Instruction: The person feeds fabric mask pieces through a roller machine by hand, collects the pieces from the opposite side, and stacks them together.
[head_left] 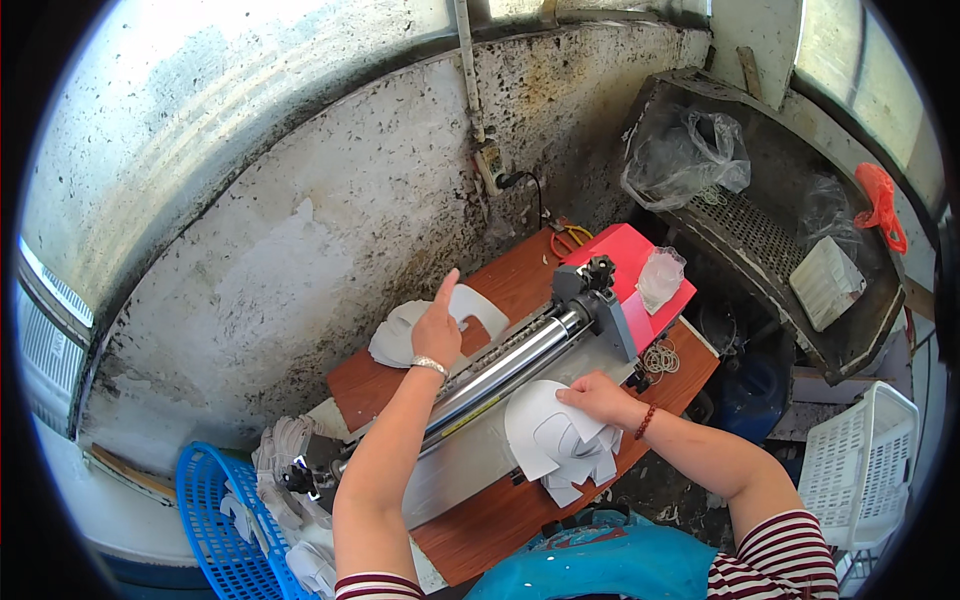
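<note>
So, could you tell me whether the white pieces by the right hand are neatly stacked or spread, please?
Spread: the white pieces overlap at differing angles, with edges jutting past one another near the right hand.

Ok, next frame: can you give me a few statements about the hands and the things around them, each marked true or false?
1. The right hand touches white cut pieces on the near side of the silver roller. True.
2. The left hand is wrapped around the silver roller. False: it is at the white stack beyond the roller.
3. The beaded bracelet is on the left wrist. False: it is on the right wrist.
4. A black plug is at the socket on the wall. True.
5. The white basket stands to the left of the roller. False: it stands to the right.
</note>
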